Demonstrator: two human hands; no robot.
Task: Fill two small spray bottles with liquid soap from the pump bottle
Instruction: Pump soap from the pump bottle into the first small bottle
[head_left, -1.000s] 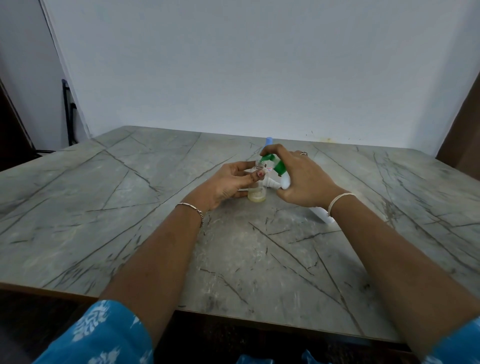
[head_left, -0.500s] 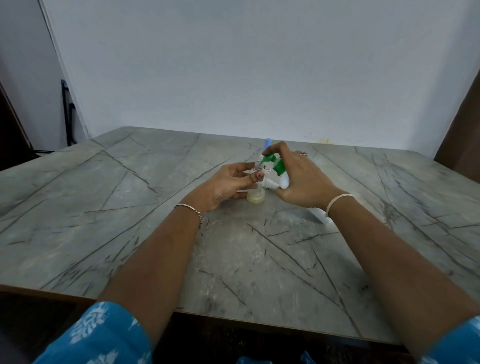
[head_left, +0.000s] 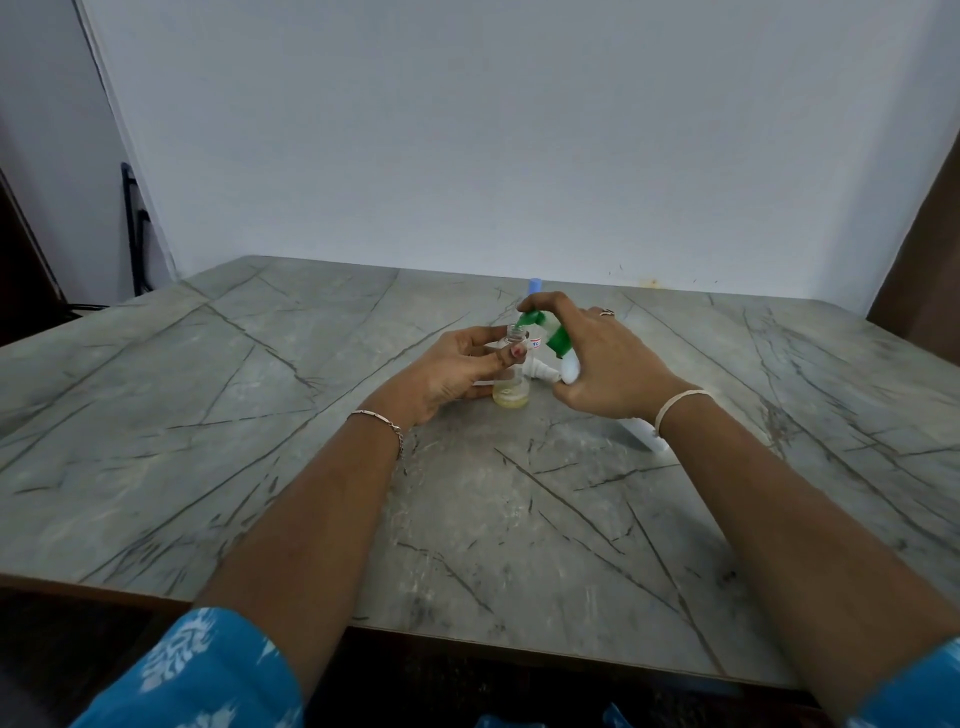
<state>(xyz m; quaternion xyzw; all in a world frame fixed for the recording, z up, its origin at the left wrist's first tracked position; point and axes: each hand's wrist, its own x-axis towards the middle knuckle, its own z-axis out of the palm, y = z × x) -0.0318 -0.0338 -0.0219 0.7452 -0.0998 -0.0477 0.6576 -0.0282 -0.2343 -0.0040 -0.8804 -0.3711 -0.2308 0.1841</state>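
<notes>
A small clear spray bottle stands uncapped on the table with a little yellowish soap in its bottom. My left hand grips it around the neck. My right hand is wrapped over the white pump bottle, fingers on its green pump head, whose nozzle sits just over the small bottle's mouth. A white spray cap lies between the two bottles. Behind my right hand a pale blue top pokes up; what it belongs to is hidden.
A white object lies on the grey marble-pattern table under my right wrist. The table's near edge runs across the bottom. A white wall stands behind, with a dark frame at the far left.
Both hands and bottles hold nearly the same place. My right fingers have shifted slightly on the green pump head.
</notes>
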